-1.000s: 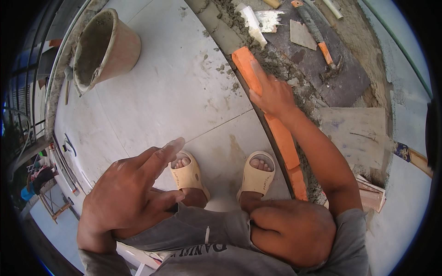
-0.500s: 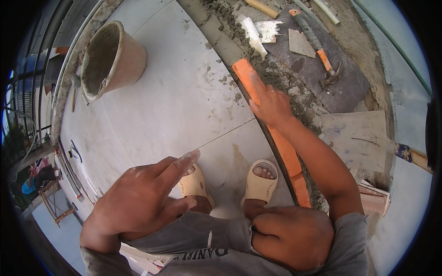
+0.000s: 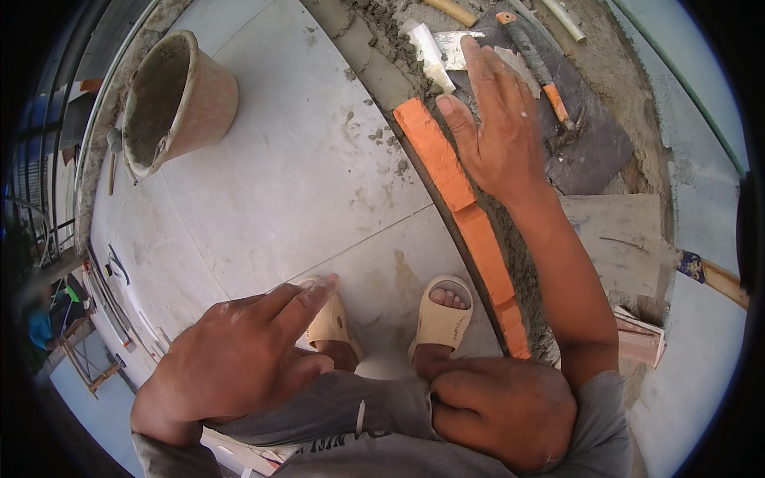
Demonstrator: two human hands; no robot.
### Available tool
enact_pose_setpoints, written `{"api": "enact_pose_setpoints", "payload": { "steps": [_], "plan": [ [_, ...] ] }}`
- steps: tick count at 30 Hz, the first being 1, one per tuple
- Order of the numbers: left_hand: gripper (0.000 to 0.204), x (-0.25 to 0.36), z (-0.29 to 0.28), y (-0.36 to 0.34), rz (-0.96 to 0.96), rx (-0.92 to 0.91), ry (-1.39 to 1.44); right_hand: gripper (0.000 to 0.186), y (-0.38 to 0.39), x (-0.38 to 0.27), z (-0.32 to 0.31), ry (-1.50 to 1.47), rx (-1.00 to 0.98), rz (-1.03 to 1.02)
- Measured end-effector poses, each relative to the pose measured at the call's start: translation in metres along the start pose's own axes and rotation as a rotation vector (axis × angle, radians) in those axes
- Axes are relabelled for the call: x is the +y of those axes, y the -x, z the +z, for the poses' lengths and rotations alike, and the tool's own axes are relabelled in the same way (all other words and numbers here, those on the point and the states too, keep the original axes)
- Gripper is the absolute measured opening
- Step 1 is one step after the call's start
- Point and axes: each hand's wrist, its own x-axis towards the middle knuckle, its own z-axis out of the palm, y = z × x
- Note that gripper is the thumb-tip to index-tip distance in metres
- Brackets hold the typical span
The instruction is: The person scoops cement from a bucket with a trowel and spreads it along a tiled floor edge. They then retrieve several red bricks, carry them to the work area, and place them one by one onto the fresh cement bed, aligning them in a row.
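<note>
Lifted off the far orange brick (image 3: 437, 155), my right hand (image 3: 506, 131) stretches its fingers forward just to the right of it, holding nothing. That brick lies end to end with a middle brick (image 3: 484, 251) and a near brick (image 3: 514, 328), in a row along the grey tile edge. Wet mortar (image 3: 374, 60) shows beyond the row and along its right side. My left hand (image 3: 239, 350) hangs palm down over my left knee, fingers loosely extended, with nothing seen in it. Its palm is hidden.
A mortar-stained bucket (image 3: 187, 95) stands on the tiled floor (image 3: 263, 167) at far left. A hammer (image 3: 527, 56) lies on a dark slab (image 3: 602, 143) at far right, near pale broken pieces (image 3: 430, 56). Closer is a grey board (image 3: 613, 247). My sandalled feet are between the hands.
My right hand has let go of the far brick, risen, and moved forward and to the right with fingers spread. The brick stays in the row. My left hand has barely moved.
</note>
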Motion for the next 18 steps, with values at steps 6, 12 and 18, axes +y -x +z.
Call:
{"api": "enact_pose_setpoints", "payload": {
  "steps": [6, 12, 18],
  "plan": [
    [0.079, -0.003, -0.008, -0.008, 0.064, -0.003, 0.011, 0.065, 0.045, -0.001, 0.078, 0.083, -0.344, 0.237],
    [0.077, -0.013, -0.004, -0.002, 0.058, -0.016, 0.000, 0.069, 0.067, 0.011, 0.057, -0.101, -0.333, 0.260],
    [0.076, -0.014, -0.002, 0.010, 0.089, 0.005, -0.063, 0.070, 0.098, -0.010, -0.023, 0.161, -0.368, 0.247]
  ]
}}
